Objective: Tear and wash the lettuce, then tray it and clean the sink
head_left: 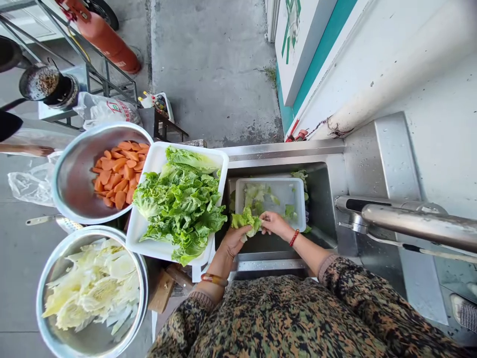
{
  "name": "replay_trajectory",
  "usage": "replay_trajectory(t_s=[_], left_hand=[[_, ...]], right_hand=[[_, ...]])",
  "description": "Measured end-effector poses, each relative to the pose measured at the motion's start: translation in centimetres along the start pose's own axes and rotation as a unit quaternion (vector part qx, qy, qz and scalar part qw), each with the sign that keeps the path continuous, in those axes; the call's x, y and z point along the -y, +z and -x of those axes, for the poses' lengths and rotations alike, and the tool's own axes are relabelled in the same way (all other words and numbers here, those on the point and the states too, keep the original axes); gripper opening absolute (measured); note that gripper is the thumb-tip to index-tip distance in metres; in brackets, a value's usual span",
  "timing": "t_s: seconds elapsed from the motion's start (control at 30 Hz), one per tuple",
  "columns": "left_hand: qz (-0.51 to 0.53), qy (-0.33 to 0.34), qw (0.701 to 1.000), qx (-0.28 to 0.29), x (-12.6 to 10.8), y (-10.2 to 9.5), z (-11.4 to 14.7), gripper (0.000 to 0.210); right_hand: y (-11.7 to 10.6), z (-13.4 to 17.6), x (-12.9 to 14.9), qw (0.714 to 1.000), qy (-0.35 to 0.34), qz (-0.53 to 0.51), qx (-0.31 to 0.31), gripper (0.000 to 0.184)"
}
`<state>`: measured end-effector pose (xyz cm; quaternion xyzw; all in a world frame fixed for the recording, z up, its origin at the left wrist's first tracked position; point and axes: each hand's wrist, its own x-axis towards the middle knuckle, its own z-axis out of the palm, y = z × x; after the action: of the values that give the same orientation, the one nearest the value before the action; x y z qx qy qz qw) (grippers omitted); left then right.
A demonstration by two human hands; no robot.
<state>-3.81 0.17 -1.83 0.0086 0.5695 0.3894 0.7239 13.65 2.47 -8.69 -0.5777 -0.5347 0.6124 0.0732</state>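
Over the front edge of the sink (321, 209), my left hand (234, 240) grips a small bunch of green lettuce leaves (246, 217). My right hand (275, 224) has its fingers pinched together at the right edge of those leaves; the exact fingertip contact is partly hidden. Just beyond both hands, a white plastic tray (270, 181) sits in the sink with scattered lettuce pieces in it. To the left, a larger white tray (137, 242) holds a heap of lettuce (182, 199), close to my left hand.
Metal bowls of sliced carrots (121, 174) and cut cabbage (95, 283) stand at left. A faucet (410, 223) reaches in from the right. Farther off are a red gas cylinder (102, 37), a pan on a burner (40, 82) and a white pipe (391, 74) along the wall.
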Motion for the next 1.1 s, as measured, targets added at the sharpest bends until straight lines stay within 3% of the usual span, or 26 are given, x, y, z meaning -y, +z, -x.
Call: replay_trajectory(t_s=[0.1, 0.2, 0.27, 0.4, 0.53, 0.63, 0.7, 0.87, 0.97, 1.03, 1.1], left_hand=[[0.011, 0.023, 0.997, -0.070, -0.2, -0.9, -0.2, 0.048], [0.020, 0.028, 0.994, -0.100, -0.1, -1.7, -0.2, 0.045], [0.021, 0.027, 0.994, -0.103, 0.0, -2.0, -0.3, 0.043], [0.022, 0.021, 0.993, -0.113, 0.1, -2.5, -0.5, 0.039], [0.027, 0.016, 0.992, -0.120, 0.1, -3.0, -0.7, 0.038], [0.026, 0.007, 0.994, -0.107, 0.3, -2.7, -0.8, 0.044], [0.021, -0.007, 0.996, -0.084, 0.5, -2.2, -0.8, 0.049], [0.017, -0.020, 0.999, -0.044, 0.1, -2.0, -0.9, 0.051], [0.021, -0.007, 0.999, -0.041, -0.4, -2.7, -0.8, 0.051], [0.026, 0.003, 0.999, -0.046, -0.5, -3.2, -0.7, 0.050], [0.030, 0.003, 0.998, -0.055, -0.3, -3.5, -0.7, 0.048]], right_hand=[[-3.0, -2.2, -1.2, 0.997, 0.012, 0.037, -0.062, 0.023], [-4.8, -4.5, -2.4, 0.990, 0.032, 0.088, -0.109, 0.041], [-4.3, -5.3, -3.0, 0.989, 0.039, 0.111, -0.088, 0.037], [-2.5, -4.9, -4.0, 0.993, 0.033, 0.112, -0.018, 0.009], [-3.4, -3.6, -4.8, 0.994, 0.029, 0.089, -0.054, 0.019], [-3.2, -2.7, -3.9, 0.995, 0.022, 0.049, -0.082, 0.028], [-1.6, -2.1, -2.5, 0.997, 0.000, 0.016, -0.072, 0.030], [2.3, -1.0, 1.6, 0.987, -0.123, -0.099, -0.024, 0.033], [1.1, -1.9, 2.7, 0.986, -0.153, -0.052, 0.049, 0.030], [-0.6, -3.4, 2.7, 0.991, -0.130, 0.020, 0.035, 0.028], [-2.2, -5.4, 2.4, 0.992, -0.102, 0.066, -0.017, 0.029]])
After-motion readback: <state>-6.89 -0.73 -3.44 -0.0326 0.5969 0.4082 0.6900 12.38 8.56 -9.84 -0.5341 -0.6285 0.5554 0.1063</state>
